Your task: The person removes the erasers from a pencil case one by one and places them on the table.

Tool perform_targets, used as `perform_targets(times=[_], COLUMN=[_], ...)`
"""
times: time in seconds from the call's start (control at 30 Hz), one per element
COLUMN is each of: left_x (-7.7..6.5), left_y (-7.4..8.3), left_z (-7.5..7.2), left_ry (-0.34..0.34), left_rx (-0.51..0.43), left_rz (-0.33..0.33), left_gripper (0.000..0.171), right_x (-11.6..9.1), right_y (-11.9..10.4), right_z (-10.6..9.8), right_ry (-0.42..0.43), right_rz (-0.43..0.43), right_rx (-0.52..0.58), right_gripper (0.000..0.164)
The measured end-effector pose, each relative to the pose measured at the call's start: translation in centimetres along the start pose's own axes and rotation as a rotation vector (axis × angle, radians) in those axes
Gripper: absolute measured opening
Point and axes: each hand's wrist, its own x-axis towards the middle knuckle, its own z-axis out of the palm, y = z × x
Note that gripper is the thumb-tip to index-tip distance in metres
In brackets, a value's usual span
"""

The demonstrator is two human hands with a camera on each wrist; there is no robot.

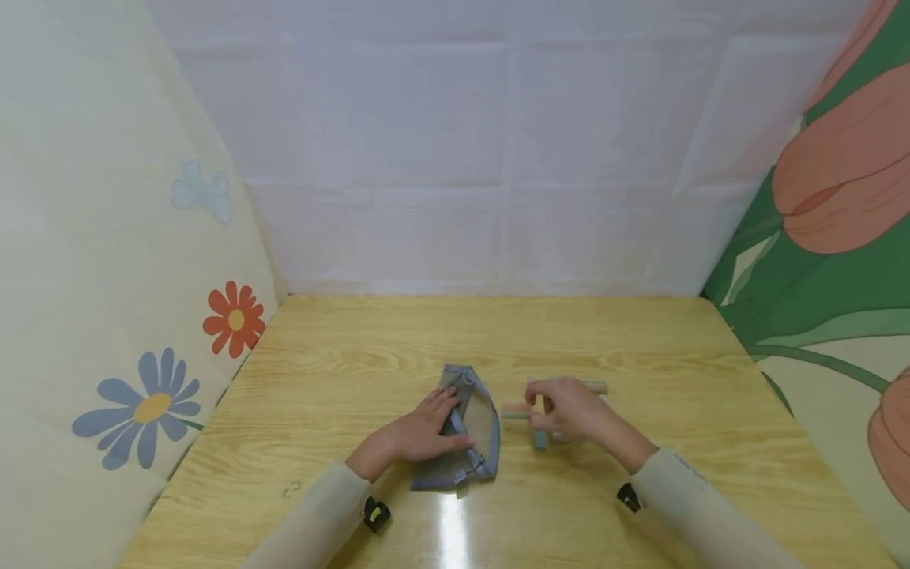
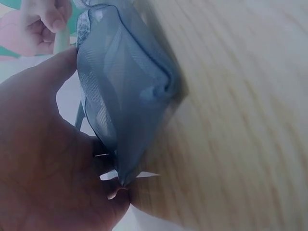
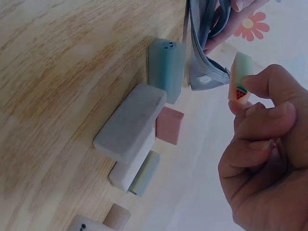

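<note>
A grey-blue mesh zip pouch (image 1: pixel 489 411) lies on the table with its mouth spread. My left hand (image 1: pixel 426 431) rests on it with long, spread fingers, and the thumb lies along the trimmed edge of the mouth. The mesh pouch (image 2: pixel 130 91) bulges up beside that thumb in the left wrist view. Between thumb and fingertips, my right hand (image 3: pixel 269 144) pinches a small pale green and orange eraser (image 3: pixel 240 77) with a watermelon print. It is raised above the other erasers, its free end toward the pouch.
Around the right hand lie several block-shaped erasers: a blue-green eraser (image 3: pixel 166 72) with a printed face, a white eraser (image 3: pixel 130 122), a pink eraser (image 3: pixel 169 126) and a beige eraser (image 3: pixel 117 216). The wooden table (image 1: pixel 341 340) meets a white backdrop (image 1: pixel 384 158) and flower-printed side sheets.
</note>
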Motion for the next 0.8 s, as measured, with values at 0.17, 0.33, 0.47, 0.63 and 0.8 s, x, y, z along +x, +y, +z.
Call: perform_targets(times=[0.17,0.33,0.47,0.63,0.8], left_x=[-0.1,0.0,0.0,-0.1,-0.1], left_y=[0.2,0.1,0.0,0.1,0.4], left_z=[-0.1,0.0,0.1,0.0,0.0], left_ry=[0.011,0.029,0.054,0.076,0.077], left_rx=[-0.003,-0.002,-0.021,-0.019,-0.011], left_rz=[0.006,0.022,0.045,0.075,0.080], left_gripper=[0.091,0.092,0.088,0.088,0.092], right_x=[-0.4,-1.0,-1.4,-2.1,-2.6], right_y=[0.5,1.2,1.8,2.9,3.6], right_z=[-0.5,-1.0,-1.4,-1.7,-2.0], right_ry=[0.024,0.066,0.101,0.111,0.111], right_rz=[0.005,0.054,0.078,0.071,0.078], right_rx=[0.027,0.034,0.040,0.043,0.051], right_gripper=[0.012,0.010,0.013,0.010,0.011])
